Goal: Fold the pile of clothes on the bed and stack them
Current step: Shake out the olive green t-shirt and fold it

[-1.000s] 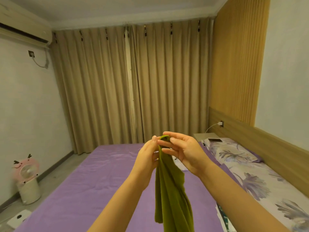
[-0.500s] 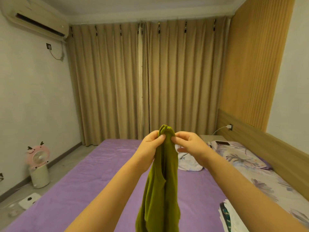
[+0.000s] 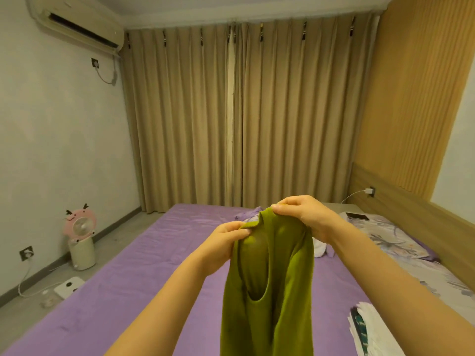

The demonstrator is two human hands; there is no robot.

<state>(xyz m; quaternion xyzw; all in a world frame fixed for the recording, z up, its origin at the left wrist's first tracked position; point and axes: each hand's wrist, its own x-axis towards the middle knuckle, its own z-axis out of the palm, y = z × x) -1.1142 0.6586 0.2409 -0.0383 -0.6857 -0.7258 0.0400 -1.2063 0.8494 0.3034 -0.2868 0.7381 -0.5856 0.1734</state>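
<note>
Wall (image 3: 59, 140) on the left carries an air conditioner (image 3: 77, 24) near the ceiling, with a socket (image 3: 94, 63) and a cord below it. On the floor (image 3: 33, 299) by that wall stands a pink fan (image 3: 80, 223) on a pale bin (image 3: 81, 254); nearer the camera lies a white scale (image 3: 69, 285) with a cable beside it. Tan curtains (image 3: 231, 116) hang closed across the far end of the room.

The bed (image 3: 144, 273), covered in a purple sheet, fills the middle. Above it, both arms reach forward. The left hand (image 3: 226, 240) pinches the top edge of a green top (image 3: 270, 291) between thumb and curled fingers. The right hand (image 3: 300, 214), slightly higher and just beside it, grasps the top's upper edge in the same way, fingers curled over the fabric. The top hangs straight down from the two hands, clear of the sheet at the height shown, its rounded opening facing the camera; its lower end runs out of view.

Behind the hands, some pale clothes (image 3: 321, 246) lie crumpled on the sheet. Further right is a floral pillow (image 3: 393, 240), and a phone (image 3: 357, 216) rests beyond it, with a charger (image 3: 369, 191) plugged into the wooden headboard (image 3: 411, 209). At the lower right edge sits a stack (image 3: 365, 327) of folded white and dark cloth.
</note>
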